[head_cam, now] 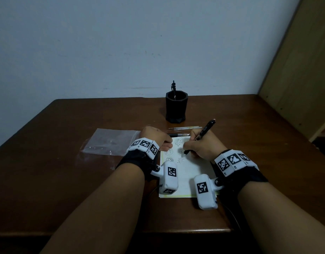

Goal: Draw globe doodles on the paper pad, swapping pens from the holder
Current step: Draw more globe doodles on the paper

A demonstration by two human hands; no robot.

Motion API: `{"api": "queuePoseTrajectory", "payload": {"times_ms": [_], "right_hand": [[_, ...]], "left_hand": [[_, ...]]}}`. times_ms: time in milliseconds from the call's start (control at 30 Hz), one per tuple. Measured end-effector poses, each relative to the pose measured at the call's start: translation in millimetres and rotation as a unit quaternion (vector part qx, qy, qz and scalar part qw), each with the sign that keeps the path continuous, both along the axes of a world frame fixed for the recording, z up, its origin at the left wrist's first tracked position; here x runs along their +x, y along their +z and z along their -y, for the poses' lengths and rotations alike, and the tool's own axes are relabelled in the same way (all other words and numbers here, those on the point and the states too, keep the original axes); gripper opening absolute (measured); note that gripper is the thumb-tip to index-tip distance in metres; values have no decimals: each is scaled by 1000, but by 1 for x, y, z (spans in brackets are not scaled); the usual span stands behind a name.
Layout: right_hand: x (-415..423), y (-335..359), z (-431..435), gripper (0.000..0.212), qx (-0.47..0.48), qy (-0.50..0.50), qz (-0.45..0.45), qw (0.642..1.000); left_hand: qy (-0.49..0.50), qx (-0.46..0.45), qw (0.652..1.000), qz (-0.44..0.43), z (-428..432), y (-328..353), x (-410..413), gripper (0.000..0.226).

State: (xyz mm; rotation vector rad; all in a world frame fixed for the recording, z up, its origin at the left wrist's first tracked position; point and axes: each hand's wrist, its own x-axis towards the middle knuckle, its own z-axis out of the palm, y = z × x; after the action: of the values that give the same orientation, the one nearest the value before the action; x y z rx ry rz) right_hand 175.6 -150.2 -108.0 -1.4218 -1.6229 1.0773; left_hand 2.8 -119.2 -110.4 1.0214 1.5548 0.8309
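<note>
A dark brown wooden table (66, 180) runs under both forearms. A white paper pad with a pale yellow-green edge (187, 173) lies between the wrists, its top part filled with small round hatched globe doodles (178, 141). A clear crumpled plastic bag (110, 142) lies flat just outside the left hand (154, 136), whose fingers rest on the pad's upper left corner. The right hand (203, 145) is wrapped around a black pen with a clip (203, 133), tip down on a doodle near the left fingertips. A black faceted cup-shaped pen holder (175, 110) stands beyond the hands with one dark pen (173, 87) upright in it. Thin clear pens (185, 128) lie between holder and hands.
</note>
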Motion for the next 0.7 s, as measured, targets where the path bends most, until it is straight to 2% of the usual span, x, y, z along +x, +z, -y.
{"api": "queuePoseTrajectory", "payload": {"times_ms": [67, 200, 267, 400, 567, 700], "right_hand": [[3, 0, -1, 40, -14, -3, -16, 1000], [1, 2, -1, 39, -17, 34, 31, 999], [0, 1, 0, 39, -12, 23, 19, 999], [3, -1, -1, 40, -24, 0, -22, 999], [-1, 2, 1, 41, -16, 27, 44, 999], [3, 0, -1, 40, -19, 0, 3, 1000]], "left_hand": [[14, 16, 1000, 0, -2, -5, 1, 5], [10, 15, 1000, 1, -2, -6, 1, 13], [11, 17, 1000, -1, -3, -6, 0, 19], [-85, -84, 992, 32, -6, 8, -7, 29], [0, 17, 1000, -8, 3, 0, 0, 24], [-92, -83, 992, 40, 2, 16, -4, 33]]}}
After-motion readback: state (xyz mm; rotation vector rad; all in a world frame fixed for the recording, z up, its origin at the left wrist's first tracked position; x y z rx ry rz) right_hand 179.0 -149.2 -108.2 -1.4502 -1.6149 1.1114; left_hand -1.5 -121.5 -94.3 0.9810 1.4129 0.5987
